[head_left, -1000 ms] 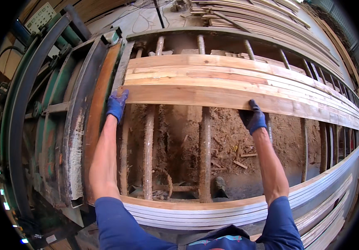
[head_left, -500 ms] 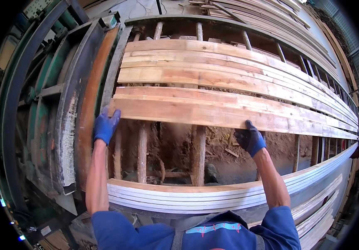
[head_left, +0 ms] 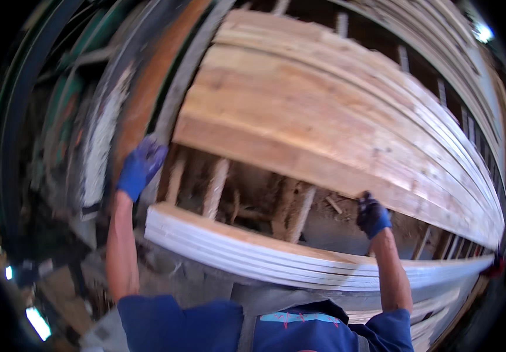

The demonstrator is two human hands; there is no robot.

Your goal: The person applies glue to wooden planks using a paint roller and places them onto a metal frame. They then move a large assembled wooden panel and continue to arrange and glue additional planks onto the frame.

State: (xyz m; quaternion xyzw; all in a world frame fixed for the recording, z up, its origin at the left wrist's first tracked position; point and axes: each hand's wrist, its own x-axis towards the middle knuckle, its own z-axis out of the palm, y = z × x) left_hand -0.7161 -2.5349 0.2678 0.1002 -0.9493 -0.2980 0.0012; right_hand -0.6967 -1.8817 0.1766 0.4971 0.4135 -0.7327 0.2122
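Note:
Several pale wooden boards (head_left: 276, 94) lie side by side across a frame of rollers. My left hand (head_left: 138, 169), in a blue and purple glove, is off the boards' left end, over the metal side rail. Its fingers look loosely apart, with nothing in them. My right hand (head_left: 374, 216), in a dark blue glove, is at the near edge of the closest board, its fingers curled closed. Blur hides whether they grip the edge. Nearer to me lies a stack of white-edged boards (head_left: 253, 264).
Dusty rollers (head_left: 215, 188) show between boards and stack. At the left stands a green and dark metal machine (head_left: 68, 111) beside an orange-brown rail (head_left: 153, 76). More long planks (head_left: 461, 53) lie beyond the frame. A co-worker's red-gloved hand (head_left: 493, 266) is at the boards' far right end.
The nearer boards have shifted away from me, closing the gap between them and the others. My left hand has come off the board's end. The view has tilted and blurred.

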